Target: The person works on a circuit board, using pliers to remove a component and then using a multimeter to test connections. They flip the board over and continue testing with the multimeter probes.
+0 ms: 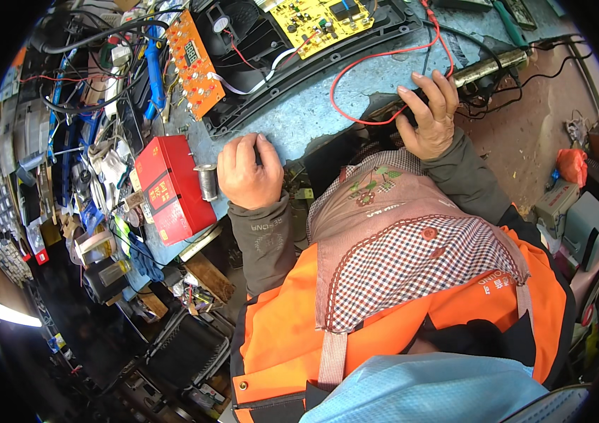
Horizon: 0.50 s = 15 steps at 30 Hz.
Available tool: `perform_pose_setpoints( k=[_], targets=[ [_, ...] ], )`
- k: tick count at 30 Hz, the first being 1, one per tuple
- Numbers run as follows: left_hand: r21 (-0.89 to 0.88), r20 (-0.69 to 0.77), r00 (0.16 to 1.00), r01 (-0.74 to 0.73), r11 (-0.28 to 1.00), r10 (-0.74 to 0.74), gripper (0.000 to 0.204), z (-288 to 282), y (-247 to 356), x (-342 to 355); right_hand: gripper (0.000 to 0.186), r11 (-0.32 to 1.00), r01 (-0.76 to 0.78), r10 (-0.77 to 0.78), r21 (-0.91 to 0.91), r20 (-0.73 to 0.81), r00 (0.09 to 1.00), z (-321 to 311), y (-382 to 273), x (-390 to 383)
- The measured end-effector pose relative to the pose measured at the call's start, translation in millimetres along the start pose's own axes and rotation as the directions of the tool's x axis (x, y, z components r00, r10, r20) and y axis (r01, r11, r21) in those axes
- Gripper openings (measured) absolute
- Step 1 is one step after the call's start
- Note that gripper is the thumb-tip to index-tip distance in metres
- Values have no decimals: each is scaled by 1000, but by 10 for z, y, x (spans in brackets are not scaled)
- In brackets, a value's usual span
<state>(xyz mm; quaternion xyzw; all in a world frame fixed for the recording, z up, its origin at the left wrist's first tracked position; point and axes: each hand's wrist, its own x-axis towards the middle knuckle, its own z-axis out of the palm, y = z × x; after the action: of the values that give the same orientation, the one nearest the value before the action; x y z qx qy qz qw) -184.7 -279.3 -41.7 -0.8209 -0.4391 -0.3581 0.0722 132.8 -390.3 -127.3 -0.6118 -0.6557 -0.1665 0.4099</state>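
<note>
My left hand (250, 171) rests at the near edge of the blue workbench (292, 134), its fingers curled in and nothing showing from them. Just left of it stand a solder wire spool (206, 182) and a red box (170, 189). My right hand (428, 116) is open at the bench edge, fingers apart, beside a looped red wire (333, 88). Farther up the bench lies a black plastic housing (299, 67). On it are a yellow circuit board (321, 28) and, along its left side, an orange board (194, 67) with a small display, joined by a white cable.
A blue-handled tool (153, 77) and tangled cables crowd the bench's left side. A green-handled screwdriver (510, 25) lies at the far right. Black cords (486, 88) hang by the right edge. A black crate (186, 349) stands low at left, and a red bag (572, 167) at right.
</note>
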Motion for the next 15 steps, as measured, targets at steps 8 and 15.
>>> perform_pose_setpoints(
  k=[8,15],
  targets=[
    [0,1,1000,1,1000,-1,6,2,-4,-3,66,1000,8,-8,-1,-4,1000,12,12,-9],
    [0,1,1000,-3,1000,3,5,8,-12,-2,62,1000,-6,6,17,8,1000,-17,3,-11]
  ],
)
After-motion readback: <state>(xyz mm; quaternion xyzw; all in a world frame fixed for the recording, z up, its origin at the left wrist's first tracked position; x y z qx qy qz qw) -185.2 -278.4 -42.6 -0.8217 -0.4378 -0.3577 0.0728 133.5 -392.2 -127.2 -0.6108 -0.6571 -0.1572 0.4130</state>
